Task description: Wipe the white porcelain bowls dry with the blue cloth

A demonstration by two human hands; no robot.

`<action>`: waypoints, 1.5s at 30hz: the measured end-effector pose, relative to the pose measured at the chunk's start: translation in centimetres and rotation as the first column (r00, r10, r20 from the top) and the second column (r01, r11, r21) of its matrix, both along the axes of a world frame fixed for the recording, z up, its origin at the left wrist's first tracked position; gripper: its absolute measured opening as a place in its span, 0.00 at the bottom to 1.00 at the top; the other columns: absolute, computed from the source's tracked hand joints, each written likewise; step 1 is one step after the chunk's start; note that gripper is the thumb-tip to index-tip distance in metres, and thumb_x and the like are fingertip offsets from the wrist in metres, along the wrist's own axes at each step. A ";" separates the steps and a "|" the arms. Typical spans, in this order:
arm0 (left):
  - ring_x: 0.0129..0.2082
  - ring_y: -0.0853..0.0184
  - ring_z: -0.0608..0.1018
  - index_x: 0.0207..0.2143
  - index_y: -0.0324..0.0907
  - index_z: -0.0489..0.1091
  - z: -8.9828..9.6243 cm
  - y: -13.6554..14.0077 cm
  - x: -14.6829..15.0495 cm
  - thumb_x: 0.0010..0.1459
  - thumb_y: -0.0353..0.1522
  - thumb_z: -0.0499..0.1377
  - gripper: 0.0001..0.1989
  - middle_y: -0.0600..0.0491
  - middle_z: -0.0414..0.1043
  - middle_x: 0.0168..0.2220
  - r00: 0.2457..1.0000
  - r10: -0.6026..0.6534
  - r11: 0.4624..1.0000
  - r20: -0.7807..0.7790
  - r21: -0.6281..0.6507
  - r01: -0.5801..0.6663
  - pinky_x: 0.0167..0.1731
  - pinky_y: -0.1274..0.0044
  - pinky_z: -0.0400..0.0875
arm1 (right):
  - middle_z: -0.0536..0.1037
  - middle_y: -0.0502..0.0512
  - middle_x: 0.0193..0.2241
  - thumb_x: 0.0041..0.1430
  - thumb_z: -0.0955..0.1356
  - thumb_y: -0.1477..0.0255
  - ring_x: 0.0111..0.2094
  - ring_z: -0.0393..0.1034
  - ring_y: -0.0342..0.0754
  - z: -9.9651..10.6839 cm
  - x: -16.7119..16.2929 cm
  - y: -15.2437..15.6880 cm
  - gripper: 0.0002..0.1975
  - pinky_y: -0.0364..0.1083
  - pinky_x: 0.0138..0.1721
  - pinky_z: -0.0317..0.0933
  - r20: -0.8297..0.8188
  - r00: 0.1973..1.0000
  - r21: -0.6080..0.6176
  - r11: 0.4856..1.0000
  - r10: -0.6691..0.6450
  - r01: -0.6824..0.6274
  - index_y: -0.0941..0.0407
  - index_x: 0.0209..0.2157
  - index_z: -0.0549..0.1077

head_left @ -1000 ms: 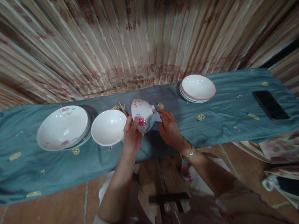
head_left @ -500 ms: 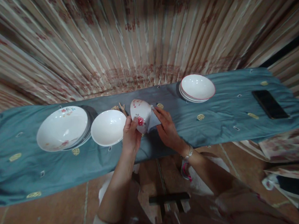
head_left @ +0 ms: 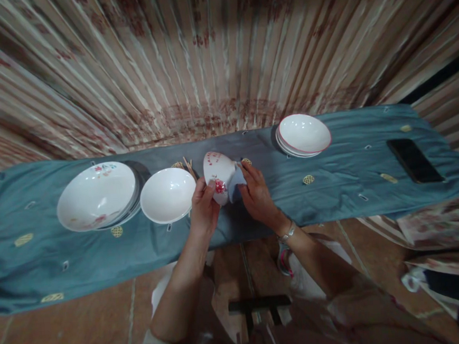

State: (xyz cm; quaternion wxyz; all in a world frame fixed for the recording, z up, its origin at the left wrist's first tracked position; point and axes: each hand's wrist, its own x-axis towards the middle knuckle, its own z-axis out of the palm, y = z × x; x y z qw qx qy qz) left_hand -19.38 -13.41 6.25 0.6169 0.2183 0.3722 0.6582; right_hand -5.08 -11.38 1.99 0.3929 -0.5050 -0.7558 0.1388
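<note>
A white bowl with a red flower point(head_left: 218, 174) is tipped on its side above the middle of the table. My left hand point(head_left: 205, 204) grips its rim, thumb on the outer wall. My right hand point(head_left: 258, 193) is closed on a light blue cloth point(head_left: 236, 185), which it presses to the bowl's base. Just left of the left hand stands a plain white bowl point(head_left: 168, 195). Behind it lie several wooden chopsticks point(head_left: 190, 167), partly hidden by the bowls.
Large floral bowls or dishes point(head_left: 98, 195) are stacked at the left. Red-rimmed bowls point(head_left: 304, 134) form a stack at the back right. A black phone point(head_left: 414, 160) lies farther right on the teal tablecloth point(head_left: 345, 184). A pleated curtain point(head_left: 221, 61) hangs behind the table.
The held bowl has shifted slightly right and turned a little. My right hand and the cloth have moved slightly against its base. The other dishes stay in place.
</note>
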 end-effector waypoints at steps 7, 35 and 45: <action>0.30 0.75 0.77 0.35 0.43 0.74 0.0 0.2 0.1 0.46 0.36 0.73 0.15 0.57 0.78 0.32 1.000 0.000 1.000 0.006 -0.002 0.000 0.34 0.82 0.72 | 0.73 0.72 0.56 0.68 0.58 0.70 0.58 0.65 0.60 0.4 0.4 0.0 0.22 0.64 0.61 0.59 0.024 1.000 0.000 1.000 -0.001 0.001 0.63 0.58 0.69; 0.30 0.74 0.77 0.35 0.43 0.71 0.2 0.2 -0.1 0.44 0.36 0.74 0.19 0.58 0.78 0.34 1.000 0.008 1.000 0.028 -0.026 -0.007 0.35 0.81 0.72 | 0.69 0.69 0.61 0.63 0.60 0.76 0.61 0.62 0.60 0.9 0.7 -0.9 0.27 0.64 0.62 0.59 -0.007 0.993 0.124 0.986 0.118 -0.116 0.60 0.64 0.63; 0.30 0.74 0.77 0.33 0.43 0.70 -0.2 0.2 -0.2 0.48 0.35 0.72 0.14 0.58 0.77 0.33 1.000 0.003 1.000 -0.005 -0.007 -0.004 0.34 0.81 0.72 | 0.65 0.68 0.64 0.62 0.58 0.78 0.67 0.57 0.58 0.7 0.4 -0.7 0.32 0.65 0.66 0.54 -0.034 0.989 0.086 0.986 0.144 -0.140 0.60 0.67 0.58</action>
